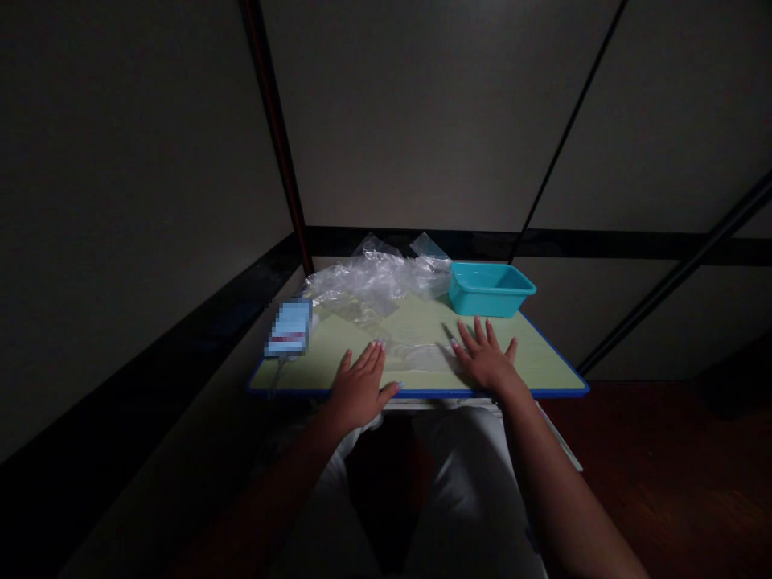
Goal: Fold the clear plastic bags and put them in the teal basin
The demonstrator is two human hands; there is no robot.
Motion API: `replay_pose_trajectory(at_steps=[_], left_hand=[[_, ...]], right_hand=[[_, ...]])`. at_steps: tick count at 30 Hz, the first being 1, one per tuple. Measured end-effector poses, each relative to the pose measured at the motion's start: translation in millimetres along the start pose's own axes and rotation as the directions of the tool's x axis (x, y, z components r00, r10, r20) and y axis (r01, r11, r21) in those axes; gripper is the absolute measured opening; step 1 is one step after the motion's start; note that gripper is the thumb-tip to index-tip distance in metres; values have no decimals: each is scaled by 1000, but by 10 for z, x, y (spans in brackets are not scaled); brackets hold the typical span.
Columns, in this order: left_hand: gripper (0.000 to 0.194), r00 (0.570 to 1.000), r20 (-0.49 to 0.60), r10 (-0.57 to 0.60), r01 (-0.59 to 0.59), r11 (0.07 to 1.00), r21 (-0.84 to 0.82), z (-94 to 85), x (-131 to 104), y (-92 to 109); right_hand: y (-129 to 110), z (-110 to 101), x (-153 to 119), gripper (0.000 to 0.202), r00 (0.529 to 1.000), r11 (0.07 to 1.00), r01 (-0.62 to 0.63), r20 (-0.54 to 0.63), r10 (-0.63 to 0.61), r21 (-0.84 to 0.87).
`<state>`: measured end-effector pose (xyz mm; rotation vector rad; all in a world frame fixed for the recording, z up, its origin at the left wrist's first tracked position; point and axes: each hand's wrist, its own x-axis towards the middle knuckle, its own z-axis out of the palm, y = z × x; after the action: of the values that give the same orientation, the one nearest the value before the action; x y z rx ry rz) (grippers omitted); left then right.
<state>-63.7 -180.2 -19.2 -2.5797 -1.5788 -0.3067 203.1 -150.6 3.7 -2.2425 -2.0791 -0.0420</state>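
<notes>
My left hand (pixel 360 388) is stretched out palm down at the near edge of the small table (pixel 326 354), thumb pointing right, holding nothing. Over the right part of the tabletop, my right hand (pixel 486 359) has its fingers spread and is likewise without anything in it. Between the two hands lies a flat clear plastic bag (pixel 427 357), faint against the pale green surface. Just beyond my right fingertips stands a turquoise plastic basin (pixel 490 301); its inner bottom is hidden from this angle.
A heap of crumpled clear plastic bags (pixel 377 273) spreads along the back of the table. At the left edge lies a phone-like device (pixel 289 328), its screen blurred, with a cable below it. Panelled walls (pixel 416 112) close off the back and left.
</notes>
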Motion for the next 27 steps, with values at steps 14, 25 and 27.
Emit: replay_pose_trajectory(at_steps=[14,25,27], left_hand=[[123,991,129,44,-52,997,53,9,7,-139],[131,977,211,-30,26,999,22,-96,47,-126],[125,979,198,-39,43,999,-15,-161,102,29]], right_hand=[[-610,55,30,55,978,983,184,98,-185,16],[105,125,85,58,997,998,10,83,-5,-65],[122,153,85,59,999,997,9,53,-4,-79]])
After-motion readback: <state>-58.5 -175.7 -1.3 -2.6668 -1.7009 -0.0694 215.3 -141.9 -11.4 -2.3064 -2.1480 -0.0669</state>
